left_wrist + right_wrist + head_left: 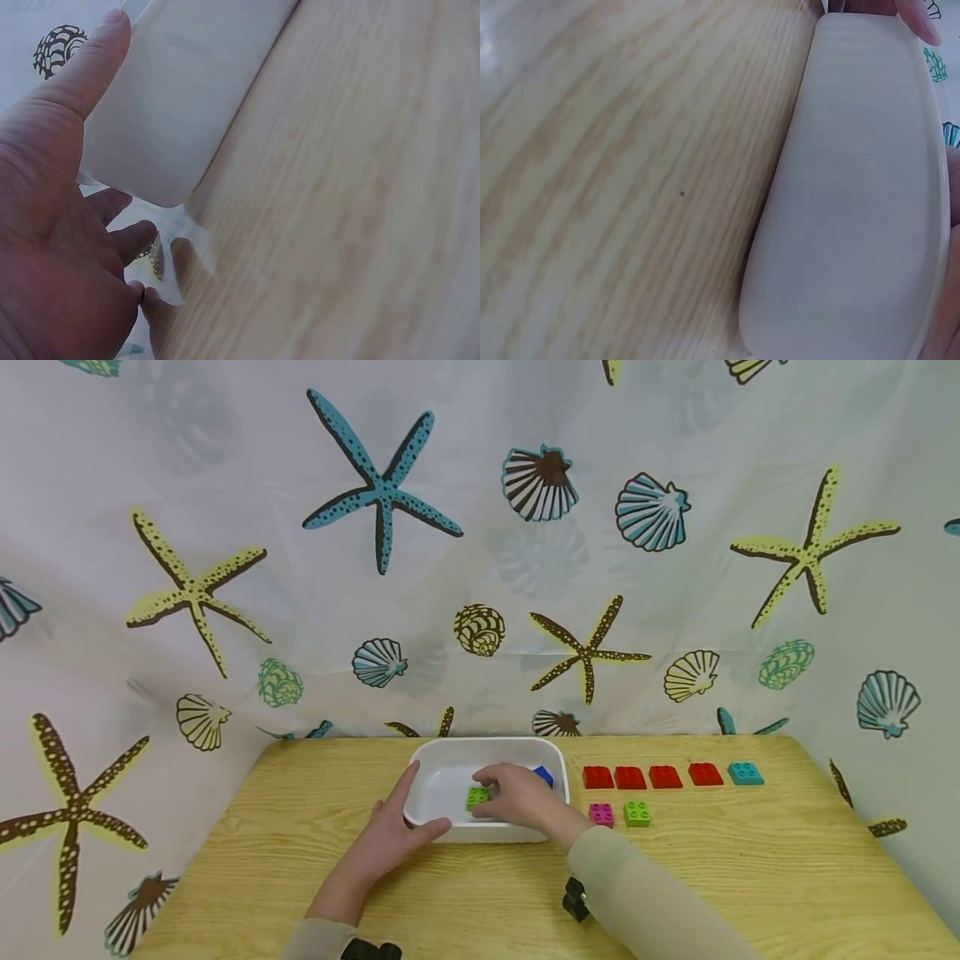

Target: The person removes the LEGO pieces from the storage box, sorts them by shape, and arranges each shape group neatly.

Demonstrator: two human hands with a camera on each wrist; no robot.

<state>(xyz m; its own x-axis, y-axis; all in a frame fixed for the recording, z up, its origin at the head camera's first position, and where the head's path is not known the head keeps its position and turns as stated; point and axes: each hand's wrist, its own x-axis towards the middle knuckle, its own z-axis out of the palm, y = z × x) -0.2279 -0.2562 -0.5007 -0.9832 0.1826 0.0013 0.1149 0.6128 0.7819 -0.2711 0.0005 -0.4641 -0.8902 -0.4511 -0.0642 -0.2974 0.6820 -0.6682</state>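
Note:
A white tray (450,833) stands on the table. My left hand (390,839) spans its front left corner, thumb along the front side and index finger up the left side. In the left wrist view, the thumb (97,64) lies against the tray wall and the other fingers are past the corner. My right hand (517,793) reaches inside the tray, index finger and thumb on either side of a light green toy brick (476,798). I cannot tell whether they pinch it. A blue brick (544,776) lies behind this hand, partly hidden.
Right of the tray, several red bricks (664,777) and a turquoise brick (746,773) form a row. In front of them sit a magenta brick (601,814) and another light green brick (637,813). A patterned curtain (465,543) hangs behind the wooden table (720,860).

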